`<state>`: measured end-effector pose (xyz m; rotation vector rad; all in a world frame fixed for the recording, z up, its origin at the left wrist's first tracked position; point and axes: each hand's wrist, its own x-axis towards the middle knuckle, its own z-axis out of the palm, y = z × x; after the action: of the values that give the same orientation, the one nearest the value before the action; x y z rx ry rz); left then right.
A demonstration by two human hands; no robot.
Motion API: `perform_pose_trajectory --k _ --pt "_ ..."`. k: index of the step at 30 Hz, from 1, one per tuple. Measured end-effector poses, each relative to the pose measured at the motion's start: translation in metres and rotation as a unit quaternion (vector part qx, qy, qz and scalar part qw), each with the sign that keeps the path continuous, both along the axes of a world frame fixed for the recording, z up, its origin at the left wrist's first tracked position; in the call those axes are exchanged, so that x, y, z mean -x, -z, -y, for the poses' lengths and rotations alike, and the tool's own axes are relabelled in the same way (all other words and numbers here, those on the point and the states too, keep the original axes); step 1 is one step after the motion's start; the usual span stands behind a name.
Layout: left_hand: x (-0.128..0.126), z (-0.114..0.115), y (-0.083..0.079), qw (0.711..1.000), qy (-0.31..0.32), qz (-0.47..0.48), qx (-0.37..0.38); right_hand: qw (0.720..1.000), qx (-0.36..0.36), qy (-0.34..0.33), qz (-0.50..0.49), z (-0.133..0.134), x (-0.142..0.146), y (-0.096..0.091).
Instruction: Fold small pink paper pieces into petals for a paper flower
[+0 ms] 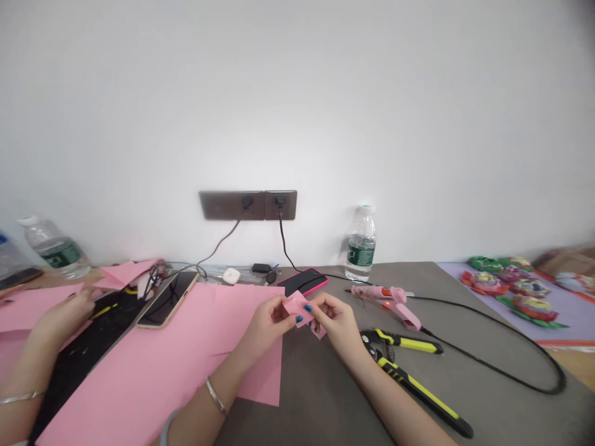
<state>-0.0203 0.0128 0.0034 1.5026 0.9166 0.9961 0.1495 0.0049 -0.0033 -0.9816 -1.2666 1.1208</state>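
As the left hand (266,322) and right hand (336,317) pinch a small pink paper (294,303), uneven pulling could crease it.
Fingers look closed on its edges, lower centre, exact grip unclear; the glue gun (395,298), right of centre, could burn the right hand if hot.

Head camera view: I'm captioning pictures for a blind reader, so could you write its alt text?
A person's left hand and right hand pinch a small pink paper piece over a grey surface. Large pink sheets lie to the left, a pink glue gun and a yellow-and-black plier-like tool to the right. Another person's hand is at far left.
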Motion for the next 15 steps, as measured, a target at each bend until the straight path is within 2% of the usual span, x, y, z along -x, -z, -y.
perform_pose_trajectory --k 3,5,8,10,15 --pt "0.008 -0.006 -0.003 0.999 -0.025 0.028 0.013 0.999 -0.011 -0.004 -0.032 -0.002 0.002 0.004" --pt "0.019 -0.016 -0.006 0.992 -0.101 0.078 0.018 0.998 -0.012 -0.005 -0.056 -0.004 0.001 0.006" --pt "0.044 -0.034 -0.011 0.95 -0.241 0.198 0.024 0.996 -0.012 -0.003 -0.085 -0.006 -0.001 0.01" --pt "0.06 -0.044 -0.014 0.913 -0.3 0.275 0.013 0.995 -0.009 -0.002 -0.102 -0.007 -0.003 0.012" --pt "0.09 -0.053 -0.031 0.859 -0.338 0.384 0.003 0.994 0.006 -0.005 -0.109 -0.008 -0.004 0.015"
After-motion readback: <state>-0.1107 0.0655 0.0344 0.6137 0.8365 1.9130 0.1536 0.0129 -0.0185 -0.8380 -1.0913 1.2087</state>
